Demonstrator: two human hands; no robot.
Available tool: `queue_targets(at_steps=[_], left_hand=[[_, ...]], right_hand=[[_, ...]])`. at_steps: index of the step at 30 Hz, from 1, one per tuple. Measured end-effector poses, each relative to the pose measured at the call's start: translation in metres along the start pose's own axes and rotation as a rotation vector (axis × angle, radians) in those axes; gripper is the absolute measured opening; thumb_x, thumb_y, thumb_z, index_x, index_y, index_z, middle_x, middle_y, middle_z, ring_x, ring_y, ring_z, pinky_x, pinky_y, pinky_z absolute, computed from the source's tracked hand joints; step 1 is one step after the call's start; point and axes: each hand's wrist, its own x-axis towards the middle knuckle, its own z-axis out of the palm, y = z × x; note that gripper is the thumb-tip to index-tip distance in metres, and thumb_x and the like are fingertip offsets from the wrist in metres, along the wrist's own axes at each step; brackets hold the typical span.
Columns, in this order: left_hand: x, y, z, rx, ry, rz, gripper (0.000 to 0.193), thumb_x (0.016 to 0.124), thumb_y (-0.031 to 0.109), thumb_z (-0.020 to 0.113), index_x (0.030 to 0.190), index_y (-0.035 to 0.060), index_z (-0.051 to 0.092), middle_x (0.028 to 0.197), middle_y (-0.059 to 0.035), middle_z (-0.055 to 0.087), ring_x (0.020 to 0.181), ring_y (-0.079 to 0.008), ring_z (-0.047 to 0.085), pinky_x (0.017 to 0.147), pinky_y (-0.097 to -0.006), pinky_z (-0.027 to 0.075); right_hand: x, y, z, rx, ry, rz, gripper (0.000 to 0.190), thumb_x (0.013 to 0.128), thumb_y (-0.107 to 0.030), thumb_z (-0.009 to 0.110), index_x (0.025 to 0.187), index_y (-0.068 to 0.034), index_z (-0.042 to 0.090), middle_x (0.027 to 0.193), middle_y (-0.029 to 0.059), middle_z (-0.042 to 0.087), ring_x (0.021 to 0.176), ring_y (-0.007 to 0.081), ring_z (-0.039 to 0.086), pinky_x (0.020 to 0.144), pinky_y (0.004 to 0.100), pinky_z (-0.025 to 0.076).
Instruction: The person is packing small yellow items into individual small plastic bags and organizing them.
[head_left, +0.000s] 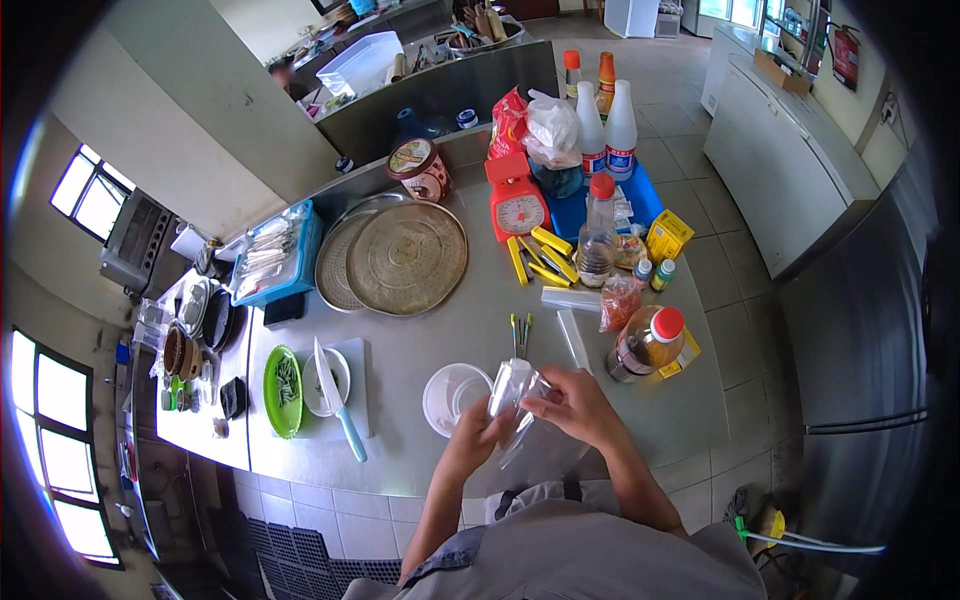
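Above the steel table's front part, my left hand grips a roll of transparent plastic film or bags. My right hand pinches the loose plastic at the roll's right side, and a sheet of it hangs below both hands. Just left of the roll stands a round translucent plastic tub. Beyond the roll lie a few slim tools with yellow-green ends. Farther left, a knife with a light-blue handle rests across a white bowl on a white cutting board.
A green oval dish holds small green pieces. Farther back are round metal trays, a blue basket and a red kitchen scale. At right stand bottles, including a large red-capped one, near flat plastic packs.
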Motion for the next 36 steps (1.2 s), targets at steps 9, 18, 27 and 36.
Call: queue_targets(at_steps=[9, 18, 27, 36], left_hand=[[-0.014, 0.006, -0.004, -0.254, -0.199, -0.019, 0.024, 0.09, 0.021, 0.046, 0.088, -0.0025, 0.052, 0.069, -0.0038, 0.053, 0.061, -0.011, 0.05, 0.056, -0.0251, 0.042], [-0.007, -0.007, 0.011, 0.36, 0.1, 0.011, 0.019, 0.084, 0.016, 0.052, 0.094, 0.0002, 0.049, 0.07, -0.0128, 0.059, 0.059, -0.024, 0.058, 0.053, -0.0359, 0.044], [-0.01, 0.001, 0.03, 0.913, 0.234, 0.212, 0.029, 0.074, 0.013, 0.06, 0.096, 0.0048, 0.044, 0.078, -0.0155, 0.058, 0.066, -0.0356, 0.058, 0.059, -0.0439, 0.044], [0.001, 0.005, 0.005, 0.561, 0.076, 0.552, 0.039, 0.077, 0.025, 0.064, 0.102, 0.0009, 0.047, 0.077, -0.0128, 0.057, 0.066, -0.0317, 0.056, 0.062, -0.0361, 0.043]], right_hand=[[-0.004, 0.009, 0.005, 0.369, -0.074, 0.189, 0.017, 0.081, -0.014, 0.056, 0.081, 0.003, 0.057, 0.06, 0.0025, 0.055, 0.054, 0.0085, 0.05, 0.051, 0.0232, 0.04], [-0.002, 0.011, 0.021, 0.859, -0.091, 0.424, 0.013, 0.085, -0.016, 0.049, 0.078, -0.006, 0.052, 0.057, -0.0044, 0.042, 0.049, 0.0032, 0.037, 0.045, 0.0195, 0.03], [-0.007, 0.013, 0.034, 0.824, 0.102, 0.454, 0.017, 0.082, -0.023, 0.056, 0.082, -0.007, 0.053, 0.062, -0.0038, 0.045, 0.051, 0.0034, 0.039, 0.046, 0.0194, 0.032], [-0.009, 0.023, 0.018, 0.83, 0.01, 0.345, 0.023, 0.082, -0.023, 0.06, 0.093, -0.005, 0.053, 0.069, -0.0021, 0.05, 0.056, 0.0034, 0.042, 0.049, 0.0178, 0.035]])
